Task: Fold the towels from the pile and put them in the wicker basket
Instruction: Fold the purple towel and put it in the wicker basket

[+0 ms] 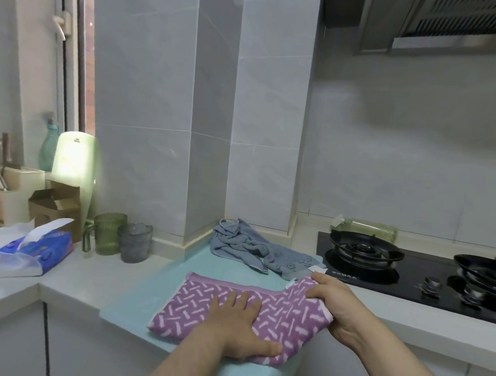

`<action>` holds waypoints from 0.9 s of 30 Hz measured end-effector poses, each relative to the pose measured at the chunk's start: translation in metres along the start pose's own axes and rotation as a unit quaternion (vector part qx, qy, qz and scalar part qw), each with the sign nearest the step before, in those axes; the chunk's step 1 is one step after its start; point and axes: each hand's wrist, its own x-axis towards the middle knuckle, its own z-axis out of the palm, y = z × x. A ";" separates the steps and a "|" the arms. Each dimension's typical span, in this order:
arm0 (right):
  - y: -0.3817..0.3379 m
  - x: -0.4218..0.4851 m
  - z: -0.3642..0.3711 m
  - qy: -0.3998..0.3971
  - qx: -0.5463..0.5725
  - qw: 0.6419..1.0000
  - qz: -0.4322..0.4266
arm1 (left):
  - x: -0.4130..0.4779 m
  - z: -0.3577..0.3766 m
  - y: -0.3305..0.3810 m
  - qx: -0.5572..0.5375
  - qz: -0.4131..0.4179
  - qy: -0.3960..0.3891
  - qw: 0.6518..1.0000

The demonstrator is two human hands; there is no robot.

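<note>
On the blue mat [137, 297] the purple towel [206, 303] lies part-folded, with the crumpled grey towel [246, 245] behind it. My left hand [239, 328] presses it flat, fingers spread; my right hand [332, 301] grips its right edge. Next, I judge, that edge folds leftward. No basket shows.

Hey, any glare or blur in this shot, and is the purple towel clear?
Head view: window light blows out the green board; the wide lens slants the wall edges; the purple towel is fairly sharp.

Counter [93, 269] — teal mat [137, 305], tissue pack [33, 251], green mug [109, 233]
</note>
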 end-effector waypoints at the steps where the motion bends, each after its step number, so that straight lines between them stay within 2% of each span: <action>1: -0.006 0.000 0.008 0.001 -0.008 1.000 -0.006 | -0.003 -0.002 -0.002 -0.031 0.004 0.022 0.999; 5: -0.026 0.007 0.041 -0.010 -0.044 0.998 -0.035 | -0.025 -0.012 -0.024 -0.170 -0.005 0.140 0.976; 7: -0.028 0.010 0.062 -0.030 -0.058 0.997 -0.041 | -0.034 -0.015 -0.043 -0.220 -0.029 0.169 0.960; 10: -0.010 0.016 0.099 -0.065 -0.067 0.996 -0.010 | -0.045 -0.019 -0.063 -0.337 -0.074 0.206 0.915; 12: 0.007 0.016 0.122 -0.085 -0.091 0.992 0.009 | -0.054 -0.023 -0.072 -0.386 -0.081 0.208 0.895; 15: 0.026 0.016 0.144 -0.095 -0.202 0.975 0.002 | -0.062 -0.027 -0.082 -0.444 -0.082 0.181 0.873; 17: 0.034 0.017 0.149 -0.120 -0.232 0.965 0.009 | -0.064 -0.026 -0.085 -0.457 -0.086 0.177 0.868; 18: 0.036 0.017 0.149 -0.148 -0.213 0.966 0.017 | -0.064 -0.026 -0.086 -0.450 -0.084 0.177 0.871; 20: 0.028 0.012 0.143 -0.192 -0.102 0.975 0.042 | -0.061 -0.024 -0.086 -0.439 -0.080 0.173 0.878; 21: 0.023 0.009 0.137 -0.188 -0.043 0.980 0.039 | -0.059 -0.025 -0.086 -0.437 -0.083 0.170 0.879; 23: 0.014 0.009 0.115 -0.115 0.016 0.993 -0.014 | -0.053 -0.028 -0.085 -0.443 -0.090 0.164 0.877; 25: 0.016 0.012 0.092 -0.014 -0.093 0.991 -0.101 | -0.046 -0.032 -0.082 -0.464 -0.086 0.149 0.869; 27: 0.029 0.016 0.075 0.022 -0.270 0.950 -0.154 | -0.035 -0.038 -0.076 -0.459 -0.086 0.129 0.875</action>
